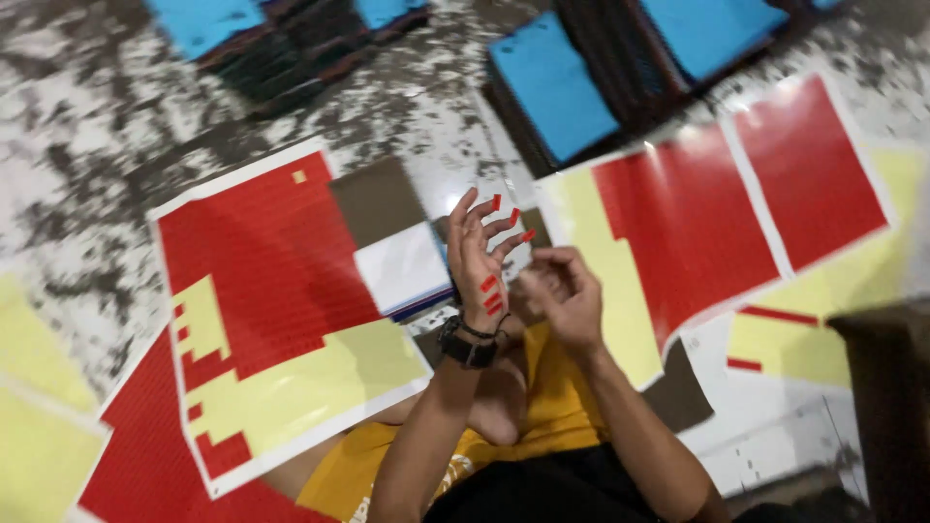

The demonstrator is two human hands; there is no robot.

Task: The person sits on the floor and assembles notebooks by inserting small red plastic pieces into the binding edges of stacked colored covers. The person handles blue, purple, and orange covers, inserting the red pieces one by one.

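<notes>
Seated on the floor, the person wears yellow shorts [552, 407], with both forearms raised over the lap. Left hand [480, 261] is held up with fingers spread and released, gripping nothing; a black wristwatch [467, 347] sits at the wrist. Small red stickers [492, 292] cling to the palm edge of that hand, and further ones sit on three fingertips [513, 218]. Right hand [560, 295] is just beside the left, fingers curled inward toward the left palm; whether a sticker is pinched between them cannot be told because of blur. Beside the left forearm lies a red sticker sheet [271, 261], partly stripped, its yellow backing exposed in stepped rows along the lower part. Beyond the hands rests a small stack of white and brown cards [397, 257]. To the right lies a second red sheet [697, 213], also bare yellow along its near side, with a third sheet [809, 169] touching it. Farthest away, dark stacks topped with blue covers [557, 87] stand on the mottled floor [87, 145]; no containers are discernible.
</notes>
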